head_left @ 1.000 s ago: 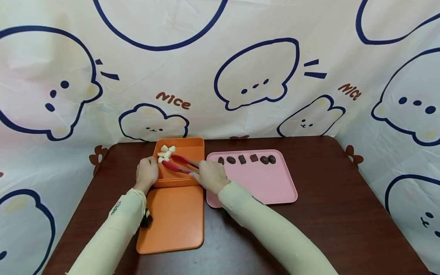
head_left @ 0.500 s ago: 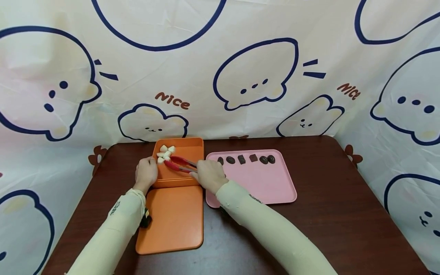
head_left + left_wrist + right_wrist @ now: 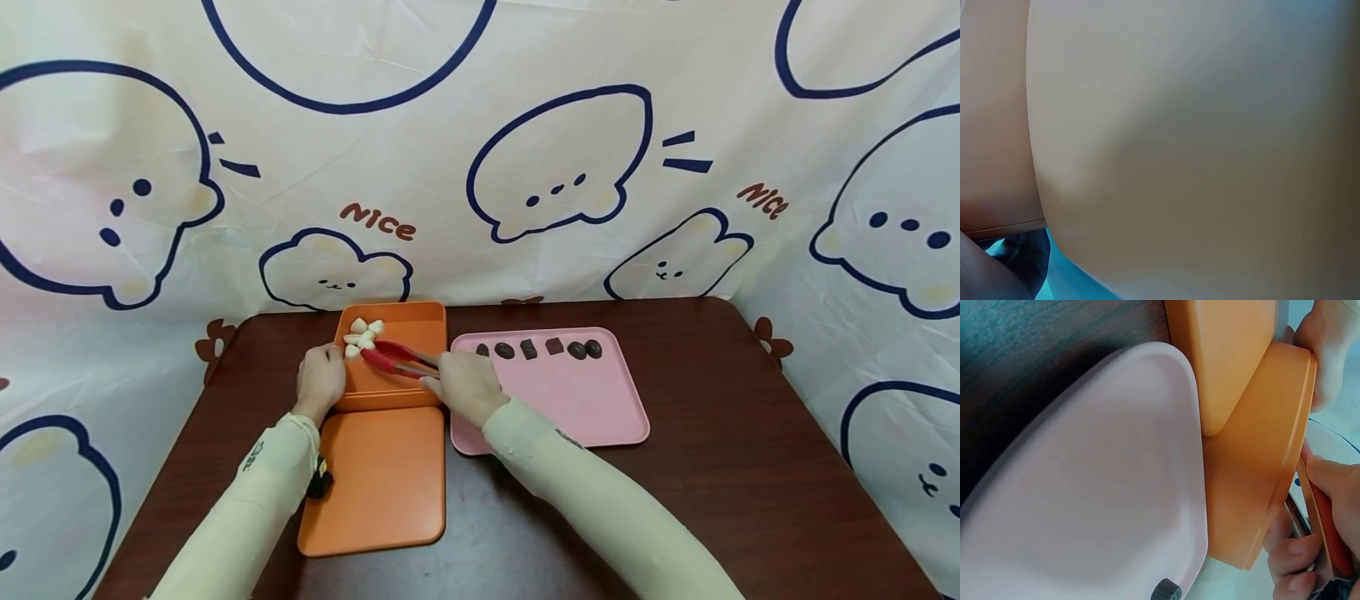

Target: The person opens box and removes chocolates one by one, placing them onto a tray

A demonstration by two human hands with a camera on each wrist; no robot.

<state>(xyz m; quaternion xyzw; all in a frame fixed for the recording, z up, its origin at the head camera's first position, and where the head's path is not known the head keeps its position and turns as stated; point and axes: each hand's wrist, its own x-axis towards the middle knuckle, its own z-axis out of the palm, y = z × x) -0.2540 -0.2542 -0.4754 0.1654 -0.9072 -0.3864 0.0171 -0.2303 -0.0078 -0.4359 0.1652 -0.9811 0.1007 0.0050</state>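
Note:
In the head view, my right hand (image 3: 467,385) holds a pair of red-tipped tongs (image 3: 390,364) inside an orange box (image 3: 429,321). The tips stand apart beside several white pieces (image 3: 365,337) heaped at the box's left side; whether they touch one is hard to tell. My left hand (image 3: 321,379) grips the box's left wall. The right wrist view has the box (image 3: 1254,437) from its side, with right fingers (image 3: 1297,556) and thumb around the tong handles. Mostly an orange surface (image 3: 1197,156) fills the left wrist view.
An orange lid (image 3: 375,483) lies in front of the box. To its right is a pink tray (image 3: 562,408) with several dark brown pieces (image 3: 528,349) in a row along the back. All sit on a dark wooden table (image 3: 720,467); a patterned cloth (image 3: 450,167) hangs behind.
The tongs have shifted slightly right, and their tips have drawn somewhat closer together. My left hand stays on the box wall.

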